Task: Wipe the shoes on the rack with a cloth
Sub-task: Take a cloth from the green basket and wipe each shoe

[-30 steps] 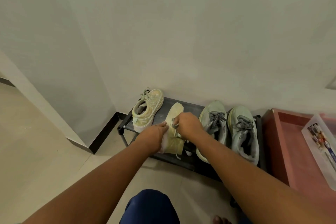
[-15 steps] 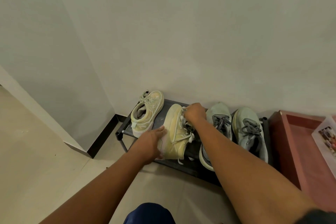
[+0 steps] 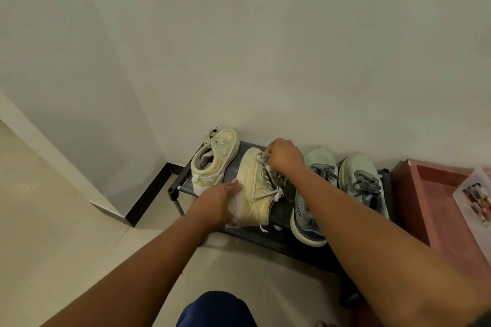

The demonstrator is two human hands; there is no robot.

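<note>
A person crouches at a low dark rack point(image 3: 183, 188) set against a white wall, 4 shoes on it. The left hand point(image 3: 216, 200) grips the heel of a yellow shoe point(image 3: 256, 191), tilted on its side; the right hand point(image 3: 284, 156) is curled around a pale cloth point(image 3: 265, 159) near the toe and laces. A second yellow shoe point(image 3: 215, 158) lies at the left end, 2 grey shoes point(image 3: 365, 180) stand to the right, the right forearm crossing the nearer one. A red tray point(image 3: 414, 188) holding a printed sheet point(image 3: 475, 199) sits beside the rack; its print is unreadable
</note>
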